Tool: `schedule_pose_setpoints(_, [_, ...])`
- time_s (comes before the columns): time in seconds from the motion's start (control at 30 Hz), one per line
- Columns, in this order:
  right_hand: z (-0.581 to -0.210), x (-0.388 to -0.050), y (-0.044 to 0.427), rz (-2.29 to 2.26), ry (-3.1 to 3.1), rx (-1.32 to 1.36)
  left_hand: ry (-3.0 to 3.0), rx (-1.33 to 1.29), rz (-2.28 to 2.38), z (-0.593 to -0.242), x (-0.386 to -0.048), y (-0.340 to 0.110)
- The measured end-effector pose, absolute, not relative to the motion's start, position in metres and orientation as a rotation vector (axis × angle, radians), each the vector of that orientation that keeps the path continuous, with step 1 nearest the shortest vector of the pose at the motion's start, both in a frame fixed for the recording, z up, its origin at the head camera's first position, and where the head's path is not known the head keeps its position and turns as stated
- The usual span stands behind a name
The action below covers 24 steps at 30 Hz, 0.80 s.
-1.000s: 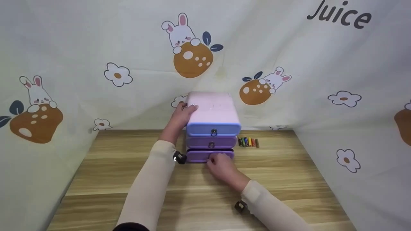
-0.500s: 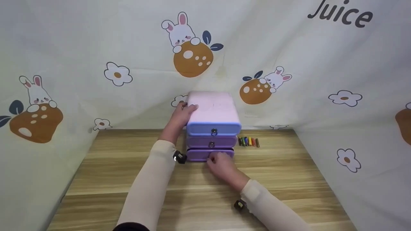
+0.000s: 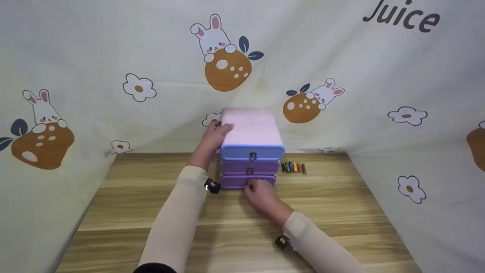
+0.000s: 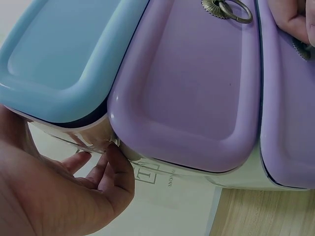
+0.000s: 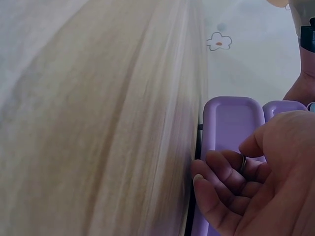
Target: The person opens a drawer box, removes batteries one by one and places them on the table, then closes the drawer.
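Note:
A small three-drawer storage box (image 3: 252,127) stands against the back wall, with a pink top, a blue top drawer (image 3: 235,152) and two purple drawers below. My left hand (image 3: 214,136) grips its left side, thumb on the top edge; bent fingers press the side wall in the left wrist view. At the bottom drawer (image 3: 232,182), my right hand (image 3: 262,193) pinches the ring pull (image 5: 243,163) between thumb and curled finger. That drawer sits nearly flush under the middle drawer (image 3: 233,168). The middle drawer's ring pull (image 4: 236,11) hangs free.
Several short crayons (image 3: 293,167) lie in a row on the wooden table (image 3: 333,212), just right of the box. A printed cloth (image 3: 170,113) with rabbits and flowers hangs behind and at both sides. Each forearm carries a small black camera (image 3: 212,186).
The bottom drawer has slid inward with my right hand, and the dark gap above its front has narrowed to a thin line. My left hand keeps its place on the box.

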State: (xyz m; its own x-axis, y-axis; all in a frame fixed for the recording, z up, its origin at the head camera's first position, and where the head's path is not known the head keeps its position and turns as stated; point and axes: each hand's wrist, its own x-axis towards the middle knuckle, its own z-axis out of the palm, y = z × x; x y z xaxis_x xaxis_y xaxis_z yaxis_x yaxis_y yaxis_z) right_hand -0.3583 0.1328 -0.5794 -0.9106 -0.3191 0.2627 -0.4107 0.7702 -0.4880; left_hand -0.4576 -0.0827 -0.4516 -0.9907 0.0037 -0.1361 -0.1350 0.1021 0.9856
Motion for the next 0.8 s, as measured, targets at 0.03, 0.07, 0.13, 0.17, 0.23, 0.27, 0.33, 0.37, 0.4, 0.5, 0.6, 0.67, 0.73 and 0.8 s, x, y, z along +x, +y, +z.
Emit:
schedule_pose_setpoints(0.03, [-0.5791,-0.3583,0.1325,0.834,-2.803,0.578,2.260,-0.140,2.024,-0.4512,-0.4577,-0.0827])
schedule_pose_setpoints(0.07, [-0.5786,-0.3583,0.1323,0.835,-2.814,0.570,2.265,-0.146,2.016,-0.4509,-0.4579,-0.0826])
schedule_pose_setpoints(0.13, [-0.5788,-0.3589,0.1321,0.841,-2.831,0.558,2.274,-0.155,1.999,-0.4504,-0.4582,-0.0826])
schedule_pose_setpoints(0.17, [-0.5794,-0.3591,0.1322,0.845,-2.841,0.551,2.275,-0.162,1.992,-0.4503,-0.4582,-0.0827])
schedule_pose_setpoints(0.23, [-0.5807,-0.3597,0.1325,0.851,-2.837,0.554,2.275,-0.169,1.982,-0.4500,-0.4582,-0.0830])
schedule_pose_setpoints(0.27, [-0.5810,-0.3598,0.1328,0.855,-2.835,0.556,2.274,-0.171,1.982,-0.4501,-0.4582,-0.0831])
schedule_pose_setpoints(0.33, [-0.5820,-0.3600,0.1333,0.855,-2.827,0.562,2.271,-0.173,1.982,-0.4499,-0.4581,-0.0835])
schedule_pose_setpoints(0.37, [-0.5822,-0.3602,0.1334,0.858,-2.822,0.566,2.270,-0.173,1.983,-0.4498,-0.4580,-0.0837])
schedule_pose_setpoints(0.4, [-0.5819,-0.3602,0.1335,0.858,-2.815,0.571,2.266,-0.174,1.984,-0.4497,-0.4579,-0.0838])
schedule_pose_setpoints(0.5, [-0.5808,-0.3605,0.1337,0.858,-2.818,0.566,2.260,-0.177,1.986,-0.4495,-0.4578,-0.0839])
schedule_pose_setpoints(0.6, [-0.5795,-0.3606,0.1338,0.860,-2.815,0.564,2.261,-0.177,1.990,-0.4494,-0.4578,-0.0834])
schedule_pose_setpoints(0.67, [-0.5796,-0.3608,0.1336,0.861,-2.813,0.562,2.266,-0.174,1.992,-0.4496,-0.4579,-0.0831])
schedule_pose_setpoints(0.73, [-0.5799,-0.3609,0.1334,0.854,-2.814,0.557,2.265,-0.172,1.996,-0.4496,-0.4575,-0.0830])
schedule_pose_setpoints(0.8, [-0.5806,-0.3611,0.1332,0.843,-2.816,0.548,2.265,-0.164,2.001,-0.4498,-0.4575,-0.0830])
